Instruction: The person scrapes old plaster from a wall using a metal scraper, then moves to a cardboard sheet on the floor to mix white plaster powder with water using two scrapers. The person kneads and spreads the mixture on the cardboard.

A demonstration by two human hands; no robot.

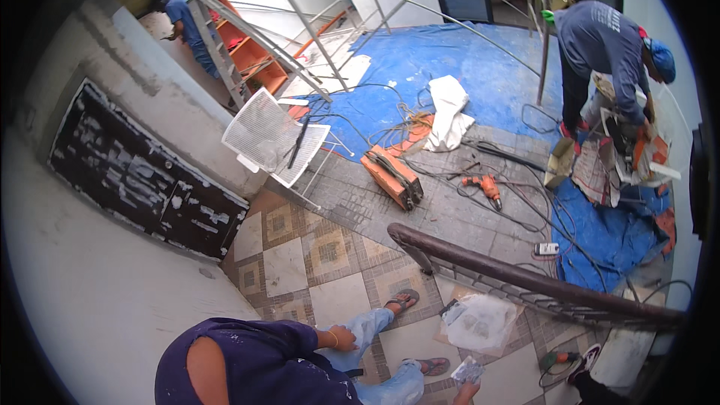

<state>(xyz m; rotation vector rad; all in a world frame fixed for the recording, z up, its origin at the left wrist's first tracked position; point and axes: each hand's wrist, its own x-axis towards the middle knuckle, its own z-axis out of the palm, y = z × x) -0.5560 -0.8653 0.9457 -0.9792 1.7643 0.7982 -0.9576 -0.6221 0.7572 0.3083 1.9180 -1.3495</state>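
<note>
My left hand [343,338], with a thin bracelet at the wrist, is curled closed against the light blue jeans; whether it grips anything is hidden. My right hand [467,391] comes in at the lower edge, closed on a crumpled silvery packet [466,369]. My purple sleeve fills the lower left, above my sandalled feet on checkered tiles. A pale, powder-smeared sheet [472,322] lies on the floor beside a dark railing [525,285]. At the lower right are a green tool [555,358] and another person's sneaker [588,361].
A co-worker [600,45] bends over items on the right. Another person [191,30] crouches behind a ladder [206,37]. A white mesh chair [266,135], orange machine [390,178], drill [484,186] and tangled cables lie mid-floor. Scaffolding stands over a blue tarp [502,75].
</note>
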